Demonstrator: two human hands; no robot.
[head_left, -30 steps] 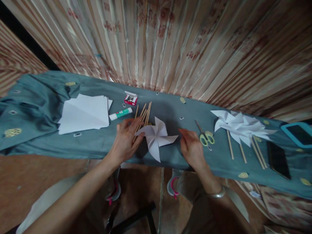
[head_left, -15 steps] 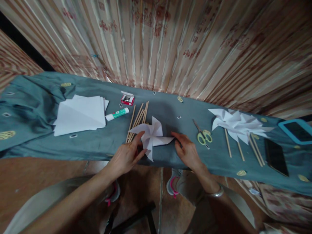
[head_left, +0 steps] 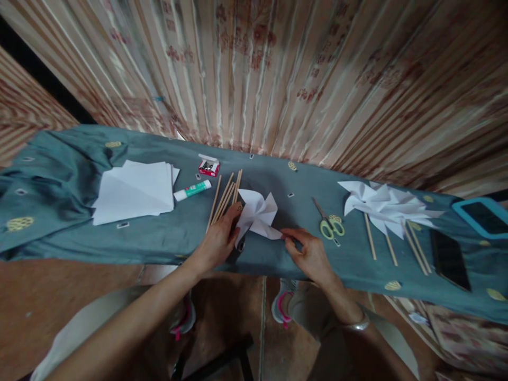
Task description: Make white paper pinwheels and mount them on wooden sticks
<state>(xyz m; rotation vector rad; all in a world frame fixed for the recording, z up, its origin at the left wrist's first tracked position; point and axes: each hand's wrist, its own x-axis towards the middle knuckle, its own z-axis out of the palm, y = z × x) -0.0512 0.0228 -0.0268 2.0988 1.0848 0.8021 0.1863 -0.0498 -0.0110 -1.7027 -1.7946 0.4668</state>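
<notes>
Far left: teal cloth [head_left: 59, 174] bunched up over the table end; on it a stack of white paper sheets [head_left: 135, 190], fanned a bit. Just right of the stack lies a glue stick [head_left: 193, 189], green label, white cap twd the sheets; behind it a small red box [head_left: 209, 166], lid open. Next, a bundle of wooden sticks [head_left: 224, 198] lying at a slant, near ends by the L hand.

L hand [head_left: 216, 241]: thumb up against the left blade of the paper pinwheel [head_left: 257, 214], fingers curled in under that edge, so gripping it. Pinwheel sits abt mid-table, w/ the stick tops just at its left; can't tell if it lies flat on the cloth. R hand [head_left: 311, 254]: thumb + forefinger pinched on the pinwheel's lower right blade tip; other fingers curled.

Right of R hand, near but apart: scissors [head_left: 330, 225], green handles twd the table's front edge. Further right a heap of finished pinwheels [head_left: 387, 203] on sticks, overlapping; then a black phone [head_left: 450, 258], screen dark; at far right a teal-framed device [head_left: 482, 216], partly cut off by the frame. Striped curtain [head_left: 278, 79] behind all.
</notes>
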